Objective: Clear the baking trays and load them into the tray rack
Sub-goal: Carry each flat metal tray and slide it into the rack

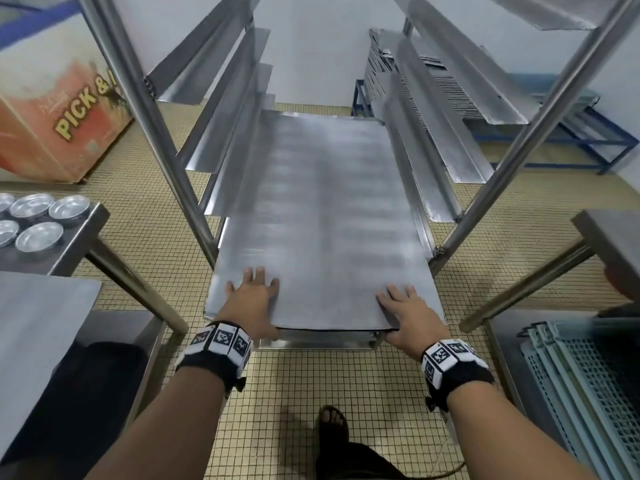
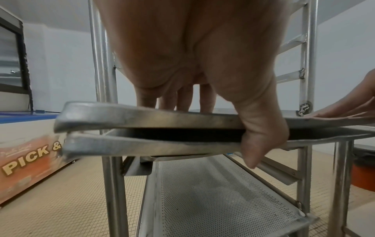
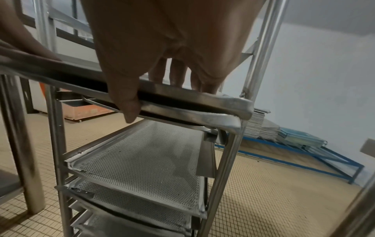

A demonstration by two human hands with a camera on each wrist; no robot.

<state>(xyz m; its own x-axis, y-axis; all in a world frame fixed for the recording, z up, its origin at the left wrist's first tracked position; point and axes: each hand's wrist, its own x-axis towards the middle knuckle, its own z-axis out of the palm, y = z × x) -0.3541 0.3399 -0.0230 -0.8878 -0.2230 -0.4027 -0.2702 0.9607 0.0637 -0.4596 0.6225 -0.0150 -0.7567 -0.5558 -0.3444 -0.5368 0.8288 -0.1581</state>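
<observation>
Left hand (image 1: 254, 299) and right hand (image 1: 403, 315) each grasp the near edge of the top tray (image 1: 318, 216), fingers flat above, thumbs curled beneath; it lies nearly home on the rack (image 1: 152, 109) runners; perforated trays (image 3: 142, 162) fill lower levels; upper runners remain free.

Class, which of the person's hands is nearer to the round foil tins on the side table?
Left. The left hand grips the tray's near edge on the side toward the foil tins; the right hand grips the same edge farther away.
</observation>
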